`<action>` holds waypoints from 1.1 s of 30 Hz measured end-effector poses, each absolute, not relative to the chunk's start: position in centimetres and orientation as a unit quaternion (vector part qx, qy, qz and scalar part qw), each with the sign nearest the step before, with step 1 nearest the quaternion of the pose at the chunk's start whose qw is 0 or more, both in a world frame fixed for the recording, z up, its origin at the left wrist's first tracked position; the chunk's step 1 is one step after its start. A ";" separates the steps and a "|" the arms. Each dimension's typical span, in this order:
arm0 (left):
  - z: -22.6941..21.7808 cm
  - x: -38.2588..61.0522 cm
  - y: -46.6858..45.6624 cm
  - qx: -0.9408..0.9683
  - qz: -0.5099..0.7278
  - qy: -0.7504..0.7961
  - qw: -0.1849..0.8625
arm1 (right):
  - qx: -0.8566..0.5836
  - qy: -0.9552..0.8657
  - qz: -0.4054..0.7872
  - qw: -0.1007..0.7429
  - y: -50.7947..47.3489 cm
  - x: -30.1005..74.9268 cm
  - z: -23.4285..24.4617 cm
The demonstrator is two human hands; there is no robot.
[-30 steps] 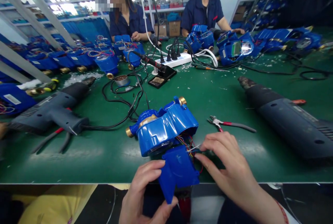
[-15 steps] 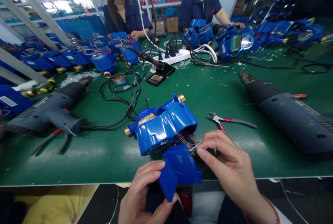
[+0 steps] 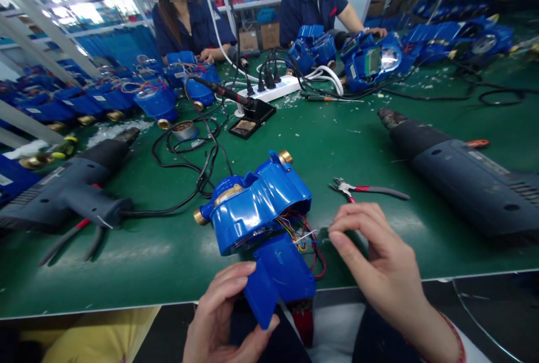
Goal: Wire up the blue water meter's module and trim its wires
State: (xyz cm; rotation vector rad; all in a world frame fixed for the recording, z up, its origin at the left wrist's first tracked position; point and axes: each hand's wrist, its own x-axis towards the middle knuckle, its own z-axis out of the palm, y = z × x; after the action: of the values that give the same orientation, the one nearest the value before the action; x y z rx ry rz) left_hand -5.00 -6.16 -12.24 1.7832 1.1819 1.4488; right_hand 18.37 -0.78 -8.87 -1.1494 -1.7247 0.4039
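A blue water meter (image 3: 261, 205) with brass ends lies on the green table in front of me. Thin coloured wires (image 3: 301, 234) come out from under its housing to a blue hinged plastic cover (image 3: 286, 267) at the table's front edge. My left hand (image 3: 223, 312) grips the cover's tilted flap between thumb and fingers. To the right of the wires is my right hand (image 3: 370, 262), thumb and fingertips pinched together. A white wire ends just short of those fingertips; whether they hold anything small is hidden.
Cutting pliers (image 3: 366, 189) lie beyond my right hand. Heat guns (image 3: 458, 175) lie at both sides, with more red-handled pliers (image 3: 78, 234) at left. Behind are a soldering iron stand (image 3: 252, 118), a power strip (image 3: 273, 90), several meters and two people.
My right hand has moved right, away from the white wire it was pinching, whose end now shows free. My left hand still grips the cover. The whole view has shifted slightly.
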 end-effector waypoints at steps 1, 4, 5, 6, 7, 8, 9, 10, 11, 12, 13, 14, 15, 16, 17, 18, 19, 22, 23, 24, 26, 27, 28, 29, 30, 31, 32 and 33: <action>-12.3 -5.0 -6.2 0.664 0.540 0.439 0.273 | -0.462 -0.728 0.164 0.479 -0.9 18.1 -8.9; -12.3 -5.0 -6.1 0.668 0.539 0.438 0.268 | -0.447 -0.755 0.153 0.454 -1.0 17.3 -9.0; -12.3 -5.0 -6.1 0.669 0.538 0.437 0.269 | -0.444 -0.759 0.147 0.453 -1.0 17.1 -9.1; -12.3 -5.0 -6.1 0.669 0.537 0.437 0.270 | -0.441 -0.761 0.142 0.454 -0.9 17.0 -9.1; -12.3 -5.0 -6.2 0.669 0.536 0.437 0.273 | -0.438 -0.763 0.141 0.455 -0.9 16.9 -9.2; -12.3 -5.1 -6.2 0.668 0.537 0.437 0.275 | -0.435 -0.764 0.142 0.456 -0.8 16.8 -9.2; -12.3 -5.1 -6.2 0.667 0.536 0.437 0.277 | -0.433 -0.764 0.145 0.456 -0.7 16.7 -9.2; -12.3 -5.1 -6.2 0.665 0.538 0.437 0.277 | -0.431 -0.764 0.152 0.456 -0.6 16.6 -9.2; -12.3 -5.1 -6.2 0.664 0.541 0.437 0.277 | -0.431 -0.761 0.162 0.456 -0.6 16.6 -9.2; -12.3 -5.1 -6.3 0.663 0.542 0.437 0.276 | -0.434 -0.757 0.173 0.457 -0.6 16.4 -9.2; -12.3 -5.1 -6.3 0.662 0.544 0.436 0.275 | -0.437 -0.750 0.185 0.460 -0.6 16.3 -9.2; -12.3 -5.0 -6.3 0.661 0.546 0.436 0.272 | -0.442 -0.741 0.197 0.465 -0.7 16.1 -9.2; -12.3 -5.0 -6.3 0.659 0.549 0.437 0.269 | -0.447 -0.731 0.208 0.471 -0.8 15.9 -9.3; -12.3 -4.9 -6.3 0.658 0.552 0.439 0.265 | -0.453 -0.718 0.223 0.480 -0.9 15.7 -9.3; -12.4 -4.8 -6.3 0.656 0.555 0.439 0.261 | -0.457 -0.702 0.242 0.490 -1.0 15.5 -9.4; -12.4 -4.7 -6.3 0.654 0.560 0.439 0.257 | -0.460 -0.684 0.267 0.499 -1.0 15.3 -9.4; -12.4 -4.6 -6.2 0.651 0.564 0.439 0.255 | -0.462 -0.664 0.297 0.508 -1.1 15.3 -9.5; -12.5 -4.6 -6.1 0.651 0.574 0.425 0.259 | -0.464 -0.590 0.357 0.556 -0.9 15.5 -10.0; -12.5 -4.6 -6.0 0.651 0.574 0.421 0.263 | -0.465 -0.564 0.363 0.577 -0.8 15.8 -10.1; -12.5 -4.7 -6.0 0.651 0.572 0.419 0.270 | -0.465 -0.541 0.366 0.598 -0.7 16.2 -10.3; -12.5 -4.9 -6.0 0.653 0.564 0.420 0.282 | -0.463 -0.509 0.371 0.623 -0.5 17.0 -10.6; -12.5 -5.0 -6.1 0.652 0.560 0.423 0.287 | -0.466 -0.504 0.371 0.625 -0.5 17.3 -10.6; -12.4 -5.0 -6.1 0.652 0.558 0.424 0.289 | -0.474 -0.507 0.365 0.621 -0.5 17.6 -10.6; -12.4 -5.0 -6.1 0.652 0.557 0.424 0.290 | -0.486 -0.521 0.349 0.610 -0.5 17.8 -10.5; -12.4 -5.0 -6.1 0.652 0.556 0.426 0.291 | -0.500 -0.543 0.322 0.593 -0.5 18.0 -10.3; -12.4 -5.0 -6.1 0.653 0.555 0.426 0.290 | -0.512 -0.572 0.290 0.571 -0.6 18.0 -10.2; -12.4 -5.0 -6.1 0.655 0.553 0.425 0.291 | -0.518 -0.603 0.257 0.550 -0.6 18.0 -10.0; -12.4 -5.0 -6.0 0.657 0.552 0.422 0.293 | -0.517 -0.632 0.225 0.531 -0.6 17.9 -9.8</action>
State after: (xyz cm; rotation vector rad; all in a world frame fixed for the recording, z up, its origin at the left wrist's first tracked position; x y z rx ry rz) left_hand -5.01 -6.02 -12.35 1.7495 1.1252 1.4700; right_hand 17.93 -0.61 -9.80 -1.2335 -1.5089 0.5377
